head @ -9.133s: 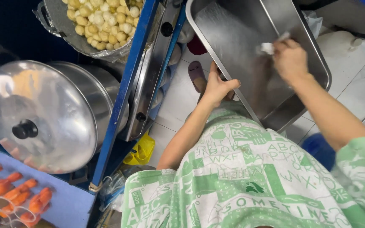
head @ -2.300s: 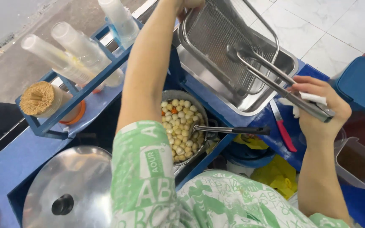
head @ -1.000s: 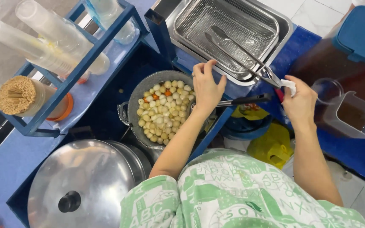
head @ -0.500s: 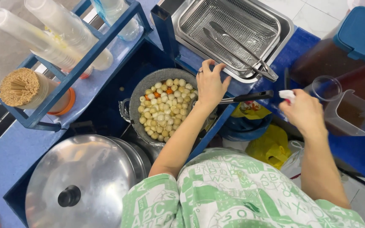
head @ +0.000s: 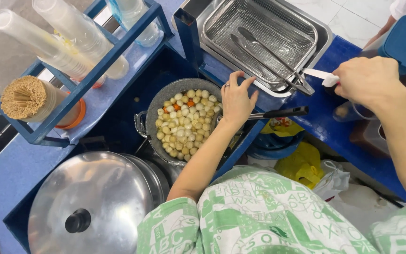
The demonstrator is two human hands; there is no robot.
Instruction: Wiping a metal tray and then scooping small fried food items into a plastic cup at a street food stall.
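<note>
Head camera, looking down: your left hand (head: 235, 101) rests with its grip spread apart on the rim of a grey pan (head: 152, 113) full of pale round balls (head: 184, 123), which sits low in the blue bench (head: 15, 164) beside a steel lid (head: 95, 197). Your right hand (head: 367, 82) has its grip pinched on a white cloth (head: 323, 77), just beside the wire fry basket (head: 264, 37) holding metal tongs (head: 269, 51).
</note>
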